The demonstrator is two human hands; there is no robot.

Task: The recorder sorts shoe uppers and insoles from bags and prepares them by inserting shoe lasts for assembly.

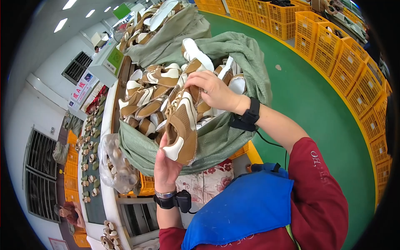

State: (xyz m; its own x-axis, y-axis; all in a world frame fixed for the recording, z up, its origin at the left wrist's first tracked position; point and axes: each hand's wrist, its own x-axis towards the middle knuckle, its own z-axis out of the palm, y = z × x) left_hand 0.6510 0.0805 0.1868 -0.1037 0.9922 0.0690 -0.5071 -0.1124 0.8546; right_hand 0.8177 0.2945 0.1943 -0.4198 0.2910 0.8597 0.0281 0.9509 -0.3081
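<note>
A brown and white shoe upper (pixel 185 121) is held up over a green woven sack (pixel 256 71). Its heel end points toward me, and laces run along its front. My left hand (pixel 167 166) grips the heel end, thumb up along the side. Farther along the upper, my right hand (pixel 217 92) has its fingers bent and closed on the front part; the fingertips are partly hidden. Beneath and around it, many similar brown and white uppers (pixel 160 75) lie heaped in the sack. A white sole-shaped piece (pixel 198 53) sticks up beyond my right hand.
Another sack (pixel 189 31) of uppers stands behind. On the left, a conveyor belt (pixel 96 204) carries shoes beside a clear plastic bag (pixel 118 166). Stacked yellow crates (pixel 348 62) line the green floor (pixel 316 108) on the right. A person (pixel 71 213) is beyond the belt.
</note>
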